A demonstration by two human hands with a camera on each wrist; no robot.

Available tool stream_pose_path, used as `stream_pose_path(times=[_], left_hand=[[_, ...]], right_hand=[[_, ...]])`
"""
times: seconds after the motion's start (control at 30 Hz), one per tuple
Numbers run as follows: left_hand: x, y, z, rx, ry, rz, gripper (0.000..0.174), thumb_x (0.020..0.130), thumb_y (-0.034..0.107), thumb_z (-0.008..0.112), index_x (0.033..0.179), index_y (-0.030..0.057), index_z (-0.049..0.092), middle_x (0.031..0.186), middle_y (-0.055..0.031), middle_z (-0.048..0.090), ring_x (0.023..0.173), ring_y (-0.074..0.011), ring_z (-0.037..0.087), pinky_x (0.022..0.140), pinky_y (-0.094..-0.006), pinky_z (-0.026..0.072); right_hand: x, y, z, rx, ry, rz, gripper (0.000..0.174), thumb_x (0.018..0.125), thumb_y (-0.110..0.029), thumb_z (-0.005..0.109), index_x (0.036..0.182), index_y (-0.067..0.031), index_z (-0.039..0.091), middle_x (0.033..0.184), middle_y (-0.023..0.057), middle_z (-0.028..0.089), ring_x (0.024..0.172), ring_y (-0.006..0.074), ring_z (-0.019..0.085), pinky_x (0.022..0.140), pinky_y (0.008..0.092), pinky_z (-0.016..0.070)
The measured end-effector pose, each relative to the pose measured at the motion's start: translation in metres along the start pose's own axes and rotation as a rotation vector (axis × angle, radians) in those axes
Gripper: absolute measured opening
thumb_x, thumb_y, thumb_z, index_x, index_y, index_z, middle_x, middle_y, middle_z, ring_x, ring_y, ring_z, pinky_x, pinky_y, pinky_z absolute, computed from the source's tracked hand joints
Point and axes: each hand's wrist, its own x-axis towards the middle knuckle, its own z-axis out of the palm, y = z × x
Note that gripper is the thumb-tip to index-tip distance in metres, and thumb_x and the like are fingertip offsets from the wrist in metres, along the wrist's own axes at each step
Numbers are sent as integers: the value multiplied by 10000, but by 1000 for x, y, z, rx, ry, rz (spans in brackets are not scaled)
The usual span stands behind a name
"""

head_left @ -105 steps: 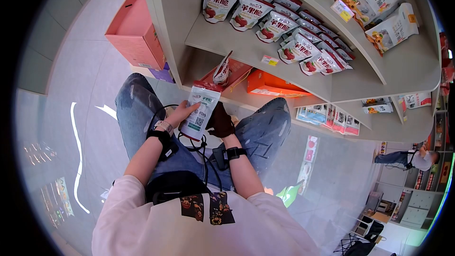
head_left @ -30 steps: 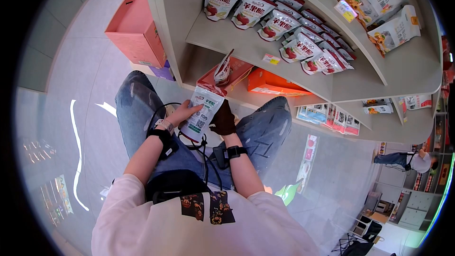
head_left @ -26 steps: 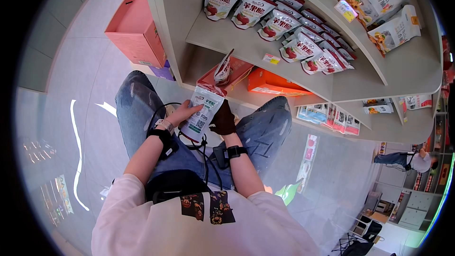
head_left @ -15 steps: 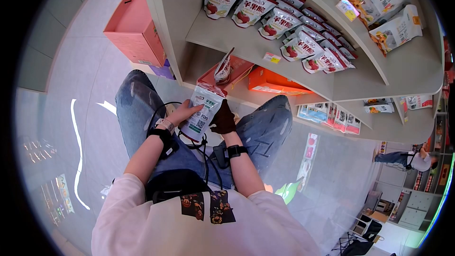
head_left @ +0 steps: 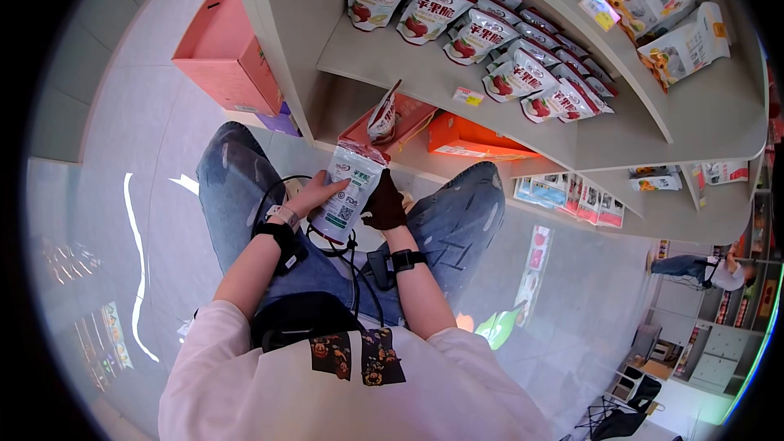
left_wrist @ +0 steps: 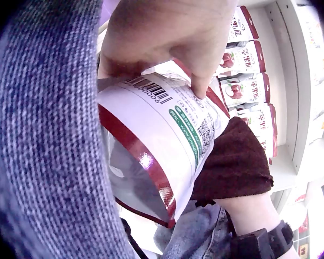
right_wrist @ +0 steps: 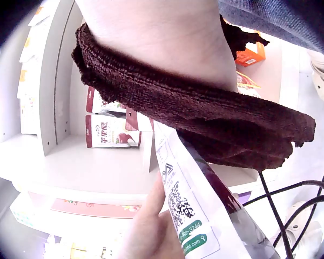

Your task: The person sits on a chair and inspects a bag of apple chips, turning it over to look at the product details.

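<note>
A white and red snack pouch [head_left: 349,196] is held over the crossed legs, its printed back facing up. My left hand [head_left: 312,194] grips the pouch by its left side, with the thumb over the printed face. In the left wrist view, the pouch's barcode [left_wrist: 148,89] and clear grey gusset [left_wrist: 137,178] show. A dark brown cloth [head_left: 384,206] wraps my right hand [right_wrist: 167,48] at the pouch's right edge. The fingers are hidden by the cloth, which lies against the pouch in the right wrist view.
Rows of apple-crisp pouches [head_left: 433,12] stand on the shelf ahead. One more pouch [head_left: 382,121] leans in a pink box on the low shelf, beside an orange box [head_left: 478,139]. A tall pink box [head_left: 229,65] stands left. Black cables [head_left: 353,265] hang below the hands.
Since the earliest frame, the pouch has tilted slightly and shifted a little to the right in both hands. Over the last second the hands keep nearly the same place; the head view shifts slightly.
</note>
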Motion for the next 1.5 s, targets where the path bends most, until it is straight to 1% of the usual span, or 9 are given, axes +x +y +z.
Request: stream_pose_path(times=[0.07,0.27,0.43,0.67,0.83,0.97,1.27,1.43,1.5], left_hand=[[1,-2,-1,-1,-2,-12,751,748,405,642,1199,-101,317,1098,-184,510,939,-207,550,774,-283,460],[-3,4,1,9,23,-36,796,740,422,643,1223,-104,292,1135,-194,492,991,-217,527,820,-293,438],[-7,9,1,8,0,-27,758,750,402,640,1216,-95,307,1124,-184,499,984,-214,529,820,-291,437],[0,-1,-1,5,-5,-22,726,758,373,639,1209,-92,310,1107,-176,510,957,-207,543,789,-281,455],[-1,0,-1,20,6,-29,722,757,372,640,1204,-92,312,1096,-173,516,947,-204,549,780,-281,460],[-1,0,-1,25,7,-22,722,757,377,639,1201,-91,316,1091,-175,518,944,-203,550,778,-279,460],[-2,1,0,22,-4,-10,718,759,386,636,1195,-92,324,1085,-172,520,940,-203,551,775,-278,460],[-3,2,0,21,-1,-9,706,762,377,638,1191,-92,328,1078,-169,522,937,-201,550,771,-277,461],[-3,2,1,24,15,-2,701,762,374,639,1187,-91,333,1076,-169,522,935,-200,551,770,-277,462]], right_hand=[[0,-6,-2,75,-5,77,689,616,5,629,1226,-41,313,1018,103,515,726,163,592,512,248,490],[-1,2,-4,74,-38,125,932,342,-74,785,1197,-61,413,1177,147,430,1095,334,424,864,347,409],[2,-8,-4,-161,107,-122,585,675,0,602,1202,-65,357,1047,94,522,773,171,605,541,258,509],[-1,-20,-10,-77,-44,-27,902,510,65,680,1277,-86,230,1068,94,502,737,190,601,496,272,503],[-1,-4,-6,108,-129,113,1056,315,-106,801,1265,-59,344,1276,164,343,1191,345,332,945,346,352],[-2,-1,-6,74,-128,107,1060,317,-104,801,1270,-61,338,1280,167,335,1194,343,329,948,346,349],[-2,3,-4,90,-89,100,896,312,-114,781,1153,-71,475,1212,165,379,1116,366,367,897,375,370],[-2,-10,-8,-152,-11,-36,902,474,76,688,1257,-52,258,1062,99,480,819,201,594,490,265,509],[-2,-15,-9,-119,-7,-11,897,481,82,682,1259,-55,257,1063,100,478,820,205,594,488,264,510]])
